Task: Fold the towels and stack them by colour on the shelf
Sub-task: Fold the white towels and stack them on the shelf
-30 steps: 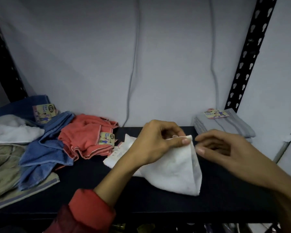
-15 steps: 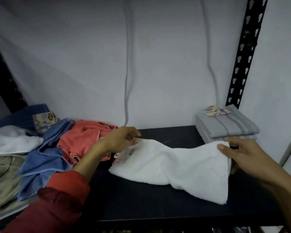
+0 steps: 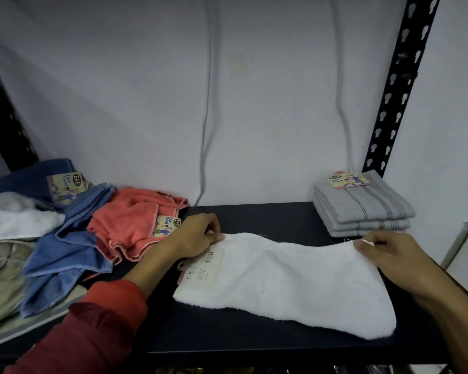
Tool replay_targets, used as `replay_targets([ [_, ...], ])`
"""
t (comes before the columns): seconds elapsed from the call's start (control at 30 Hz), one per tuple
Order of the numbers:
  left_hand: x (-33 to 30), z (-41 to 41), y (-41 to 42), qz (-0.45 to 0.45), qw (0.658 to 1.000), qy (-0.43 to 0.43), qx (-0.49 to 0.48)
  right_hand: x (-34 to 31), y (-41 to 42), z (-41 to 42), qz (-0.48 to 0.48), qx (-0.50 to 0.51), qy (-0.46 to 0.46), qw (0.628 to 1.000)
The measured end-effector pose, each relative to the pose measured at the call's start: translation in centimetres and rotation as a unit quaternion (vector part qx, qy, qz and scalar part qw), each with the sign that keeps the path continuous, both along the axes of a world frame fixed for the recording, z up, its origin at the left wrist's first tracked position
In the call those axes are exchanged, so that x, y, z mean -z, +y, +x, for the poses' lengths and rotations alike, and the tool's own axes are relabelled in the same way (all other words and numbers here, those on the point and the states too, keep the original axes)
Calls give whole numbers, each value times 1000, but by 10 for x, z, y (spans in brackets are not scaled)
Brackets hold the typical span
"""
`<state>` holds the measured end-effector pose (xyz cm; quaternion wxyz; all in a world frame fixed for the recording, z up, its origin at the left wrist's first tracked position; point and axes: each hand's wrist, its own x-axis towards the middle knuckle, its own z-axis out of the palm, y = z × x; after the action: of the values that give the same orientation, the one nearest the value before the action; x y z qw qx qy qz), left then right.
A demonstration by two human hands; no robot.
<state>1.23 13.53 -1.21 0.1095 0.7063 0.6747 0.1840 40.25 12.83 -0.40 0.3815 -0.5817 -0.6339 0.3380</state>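
Red sleeve, left arm only

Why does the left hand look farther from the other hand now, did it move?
Yes. The left hand moved leftward, away from the grey towel stack and toward the coral towel, spreading the white towel it pinches.

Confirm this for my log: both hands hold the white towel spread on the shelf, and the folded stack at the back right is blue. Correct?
Not quite. In the head view the folded stack is grey, not blue. Left hand and right hand do hold the white towel spread on the shelf.
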Motion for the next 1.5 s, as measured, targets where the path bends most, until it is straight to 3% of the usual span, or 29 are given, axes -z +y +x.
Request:
replay_targets([
  [0.17, -7, -4, -11, -38, 999, -21, 0, -1, 2, 3, 22, -4, -31, 999],
  [0.27, -26, -6, -23, -17, 1000, -16, 16, -3, -1, 5, 15, -15, -25, 999],
  [0.47, -62, -29, -48, -41, 960, -272, 61, -30, -18, 17, -74, -84, 129, 985],
  [0.57, -63, -22, -47, -8, 980, -197, 22, -33, -17, 12, -59, -61, 123, 989],
  [0.63, -53, -16, -40, 32, 995, -97, -9, -25, -10, 4, -35, -21, 53, 998],
  [0.73, -30, -6, -32, 56, 997, -36, -50, -4, 0, -9, 53, 50, -99, 992],
  [0.87, -2, 11, -38, 128, 991, 8, -28, 11, -9, -29, 182, 123, -300, 928],
  [0.93, 10, 19, -49, 89, 996, 2, 11, 20, -18, -43, 226, 96, -345, 906],
  [1.07, 27, 23, -68, -44, 998, 40, 27, 36, -27, -52, 62, -24, -409, 910],
  [1.2, 29, 21, -70, -51, 996, 70, 10, 34, -25, -42, 0, -38, -420, 907],
  [1.37, 33, 21, -72, -47, 998, 41, 2, 28, -28, -47, -11, -28, -482, 876],
  [1.43, 28, 21, -74, -12, 999, -40, -7, 21, -33, -62, 67, 5, -491, 869],
  [1.5, 20, 20, -76, 39, 986, -157, -29, 9, -42, -96, 137, -9, -436, 890],
])
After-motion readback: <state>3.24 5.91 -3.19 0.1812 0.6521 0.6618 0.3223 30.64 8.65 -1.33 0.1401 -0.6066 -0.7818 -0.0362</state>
